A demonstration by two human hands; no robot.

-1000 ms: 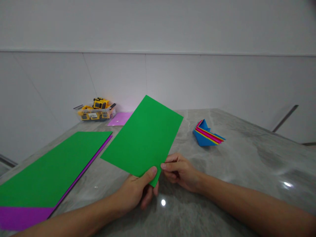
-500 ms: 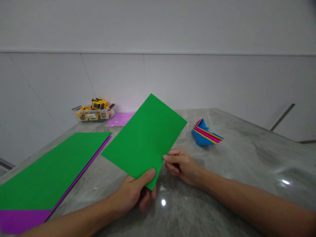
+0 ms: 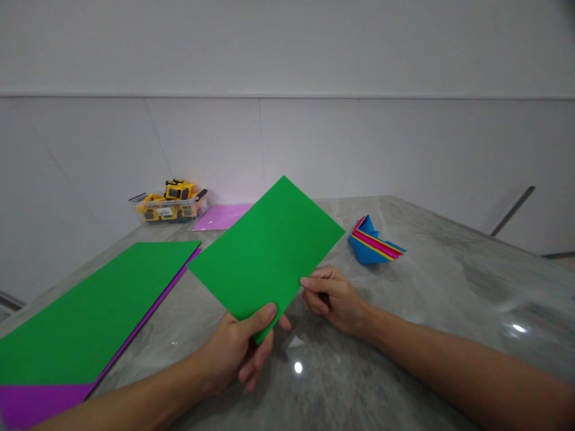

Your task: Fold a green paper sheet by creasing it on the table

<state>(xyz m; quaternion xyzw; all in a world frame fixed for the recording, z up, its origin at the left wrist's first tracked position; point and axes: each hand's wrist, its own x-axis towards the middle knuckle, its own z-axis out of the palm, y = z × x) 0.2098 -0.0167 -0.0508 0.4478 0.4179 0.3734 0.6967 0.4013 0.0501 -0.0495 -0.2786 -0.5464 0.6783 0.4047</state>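
1. Left hand [image 3: 240, 344]: thumb on top, fingers [image 3: 251, 368] under, pinching the near corner of a green rectangular paper sheet [image 3: 265, 251].
2. Sheet is held above the grey marble worktop [image 3: 404, 311], frame centre, tilted, far corner twd 12 o'clock.
3. Right hand [image 3: 335, 296] at sheet's 4 o'clock, fingertips at its right edge; fingers curled. Can't tell if they're actually gripping it.
4. Big flat green sheet over a purple one [image 3: 94, 311] lies on worktop at 9 o'clock of held sheet, apart from it.
5. Blue folded paper boat w/ pink-yellow stripes [image 3: 372, 242] at 2 o'clock of right hand, well apart.
6. Yellow toy truck in clear plastic tub [image 3: 173, 200] at 11 o'clock, by wall; small purple paper [image 3: 222, 216] just beside it.
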